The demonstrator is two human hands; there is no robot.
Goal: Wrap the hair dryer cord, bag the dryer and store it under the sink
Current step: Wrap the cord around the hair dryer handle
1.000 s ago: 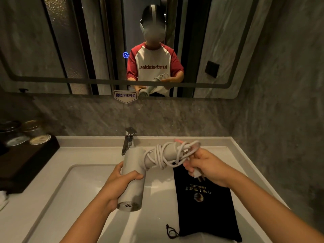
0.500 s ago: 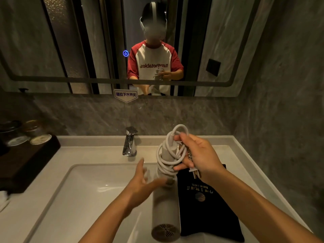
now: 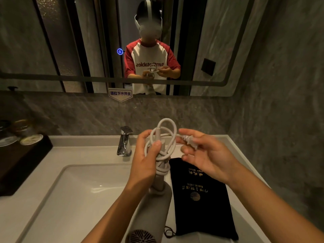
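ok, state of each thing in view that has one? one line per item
left hand: shut on the dryer handle and cord loops
right hand: pinching the plug end
cord: coiled around the handle, plug end loose
hair dryer: held over the basin, handle up
bag: flat on the counter, empty-looking
faucet: off, no water running

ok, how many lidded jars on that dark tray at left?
2 clear: one lidded jar on the dark tray, another at the frame's left edge, partly cut off. More may be out of frame.
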